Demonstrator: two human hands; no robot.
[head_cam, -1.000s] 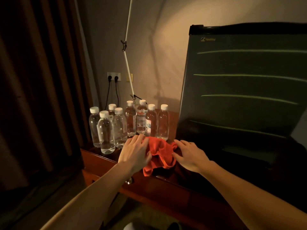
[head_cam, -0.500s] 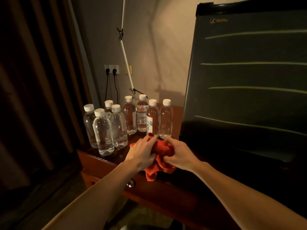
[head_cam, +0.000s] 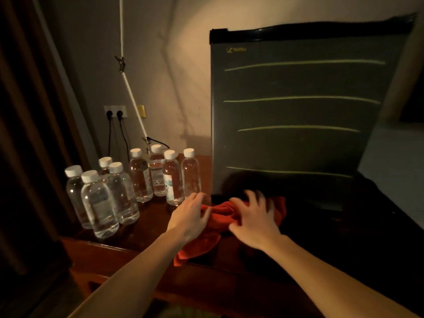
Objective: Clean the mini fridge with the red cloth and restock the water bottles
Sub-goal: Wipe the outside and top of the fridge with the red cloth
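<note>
Red cloth (head_cam: 218,218) bunched on the dark wooden cabinet top (head_cam: 146,228), just in front of the mini fridge's (head_cam: 298,115) lower left corner, one end trailing over the cabinet's front edge at about 7 o'clock from the bunch. Left hand (head_cam: 189,218) laid on the cloth's left part, fingers stretched out and pointing toward 1 o'clock, fingertips close to the foot of the nearest bottle — flat on the fabric rather than clenched, though whether the thumb pinches a fold cannot be told. Right hand (head_cam: 251,216) on the cloth's right part, fingers spread and somewhat curled, blurred; seems to press down on the fabric, a true grasp not to be made out. Cloth showing between the two hands and again past the right hand's fingers at 2 o'clock, touching or nearly touching the fridge's base.

Fridge door closed, dark, with four pale horizontal lines across it and a small logo near its upper left.

Eight water bottles (head_cam: 142,177) with white caps standing upright at 10 to 11 o'clock from the left hand — four nearer the cabinet's left edge, four behind in a loose row beside the fridge. Wall socket (head_cam: 114,111) with two black plugs above them, and a white pole (head_cam: 130,88) slanting down the wall. Dark curtain (head_cam: 27,134) at 9 o'clock.
</note>
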